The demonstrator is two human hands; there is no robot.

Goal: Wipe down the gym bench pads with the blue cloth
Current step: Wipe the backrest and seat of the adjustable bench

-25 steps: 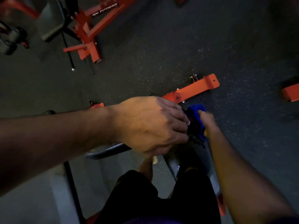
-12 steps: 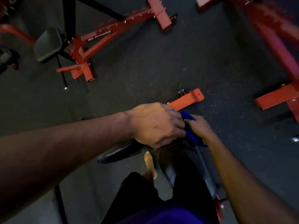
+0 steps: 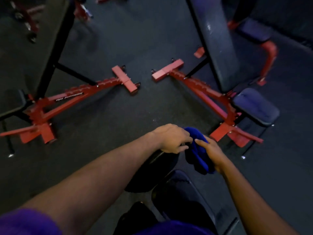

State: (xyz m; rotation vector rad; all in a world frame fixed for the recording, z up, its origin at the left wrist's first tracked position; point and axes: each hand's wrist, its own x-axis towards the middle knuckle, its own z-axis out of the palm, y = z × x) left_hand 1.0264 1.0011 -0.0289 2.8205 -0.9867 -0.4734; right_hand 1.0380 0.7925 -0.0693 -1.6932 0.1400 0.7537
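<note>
The blue cloth (image 3: pixel 197 156) hangs bunched between my two hands, just past the end of a black bench pad (image 3: pixel 152 172) that runs under my left forearm. My left hand (image 3: pixel 171 138) has its fingers curled onto the cloth's upper left edge, over the pad's end. Fingers of my right hand (image 3: pixel 211 150) wrap round the cloth from the right. A second dark pad (image 3: pixel 184 190) lies nearer my body, partly hidden by my legs.
Two red-framed benches stand ahead on the dark rubber floor: one at the left (image 3: pixel 76 97), one at the right with a long back pad (image 3: pixel 215 39) and a seat pad (image 3: pixel 255 107). A red foot bar (image 3: pixel 225 131) lies close beyond my right hand.
The view has tilted up, bringing the two benches ahead into sight. My left hand no longer covers the cloth; the cloth now hangs bunched between both hands.
</note>
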